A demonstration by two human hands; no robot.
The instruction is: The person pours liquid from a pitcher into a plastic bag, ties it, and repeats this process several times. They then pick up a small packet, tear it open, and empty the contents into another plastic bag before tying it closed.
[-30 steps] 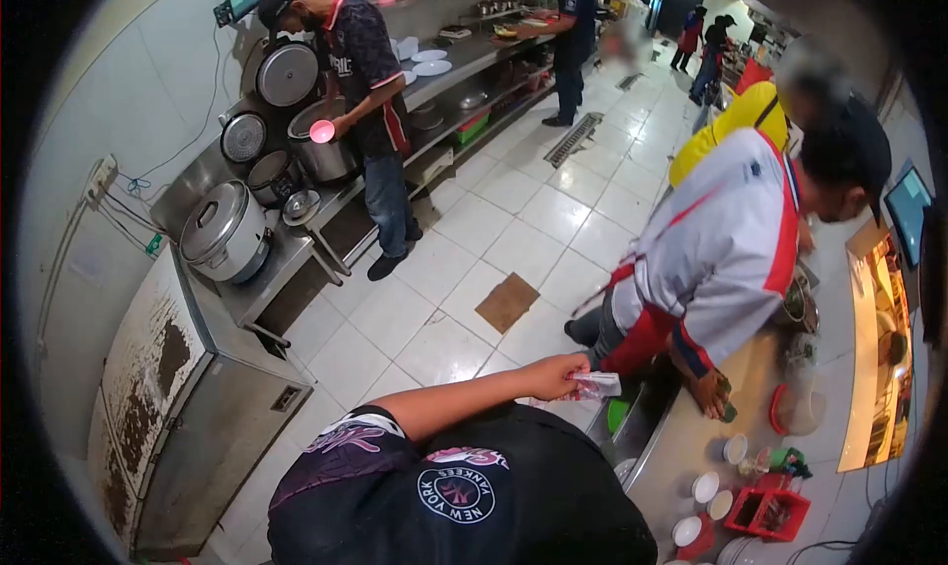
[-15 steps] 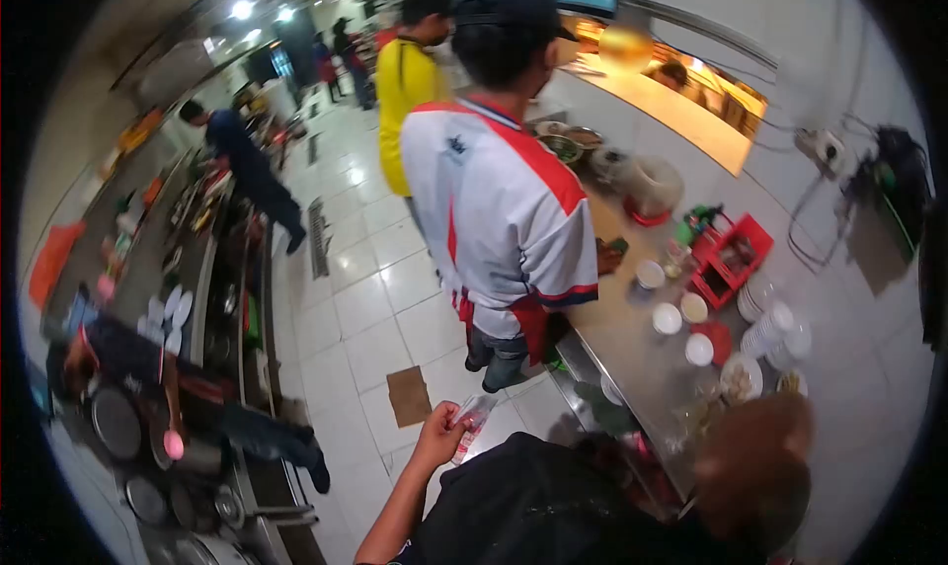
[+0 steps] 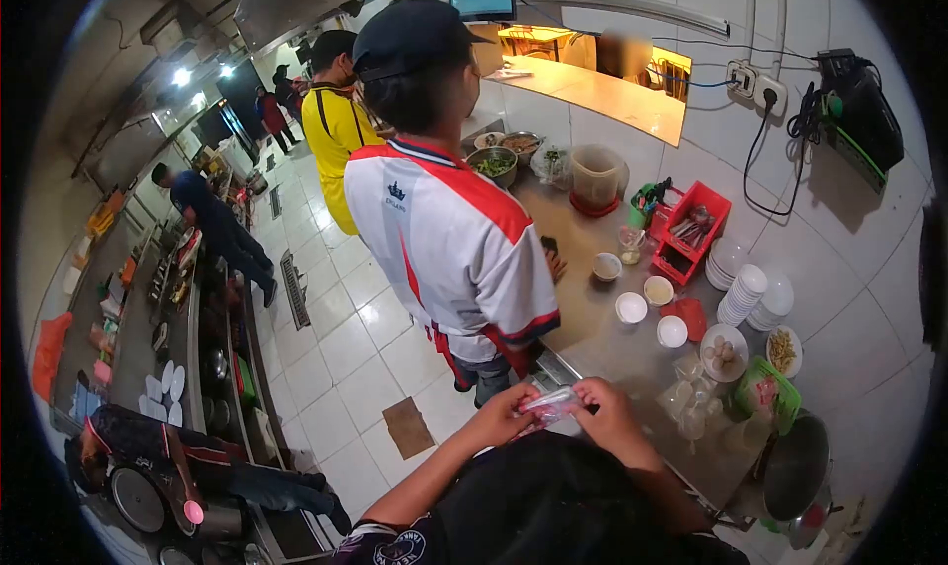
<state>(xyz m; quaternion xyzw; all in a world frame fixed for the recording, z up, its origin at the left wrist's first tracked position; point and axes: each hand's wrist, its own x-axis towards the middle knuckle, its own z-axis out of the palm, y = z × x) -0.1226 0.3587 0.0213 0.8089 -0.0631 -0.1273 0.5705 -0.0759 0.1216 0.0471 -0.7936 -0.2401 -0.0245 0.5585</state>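
My left hand (image 3: 504,414) and my right hand (image 3: 607,422) come together low in the view, in front of my dark cap or clothing. Between them is a small clear plastic packet (image 3: 551,407) with reddish print, pinched by the fingers of both hands. Its contents are too small to make out. Just beyond the hands runs the near edge of a steel counter (image 3: 632,367), and a person in a white and red shirt (image 3: 439,239) stands close ahead at that counter.
Small white bowls (image 3: 632,308), a red cutlery rack (image 3: 691,231), stacked bowls (image 3: 743,293), a plate of eggs (image 3: 724,354) and a green basket (image 3: 768,392) stand on the right. Left, a person holds a pink ladle (image 3: 194,512) by large pots. A brown mat (image 3: 409,427) lies on the floor.
My right hand has come in from the right and now grips the packet together with my left hand. The view has shifted, showing more of the counter's near end.
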